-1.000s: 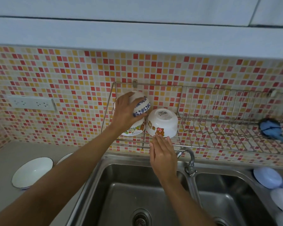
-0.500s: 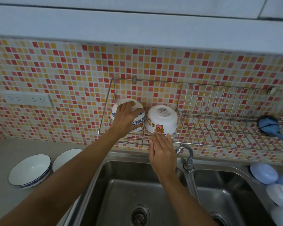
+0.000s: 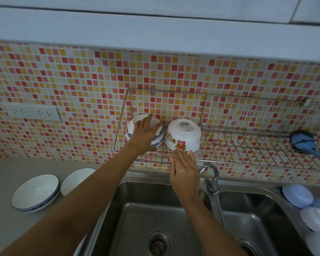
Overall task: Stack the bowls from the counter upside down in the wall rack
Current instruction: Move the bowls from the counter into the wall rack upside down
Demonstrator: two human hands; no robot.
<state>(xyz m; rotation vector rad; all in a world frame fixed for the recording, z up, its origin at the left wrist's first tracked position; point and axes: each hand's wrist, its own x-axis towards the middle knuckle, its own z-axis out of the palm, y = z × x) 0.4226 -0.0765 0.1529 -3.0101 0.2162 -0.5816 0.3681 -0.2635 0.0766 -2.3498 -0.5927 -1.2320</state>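
Note:
A wire wall rack [image 3: 229, 100] hangs on the tiled wall above the sink. My left hand [image 3: 143, 136] grips a blue-patterned white bowl [image 3: 158, 138], upside down at the rack's left end; whatever lies under it is hidden. Right beside it stands a white bowl with cartoon prints [image 3: 183, 134], also upside down. My right hand [image 3: 185, 169] is flat and open, its fingertips touching that bowl's lower rim. On the counter to the left sit two upright white bowls, one with a blue rim [image 3: 35, 193] and another [image 3: 76, 179] partly hidden by my left arm.
A double steel sink [image 3: 155, 228] lies below with a tap [image 3: 213, 178] between the basins. A blue brush [image 3: 303, 143] lies in the rack's right part. Pale plastic lids or dishes [image 3: 297, 195] sit at the right counter edge. A socket strip [image 3: 32, 112] is on the wall.
My left hand has lowered the blue-patterned bowl from a tilted hold above the rack down onto the rack's left end. My right hand has stayed at the cartoon bowl.

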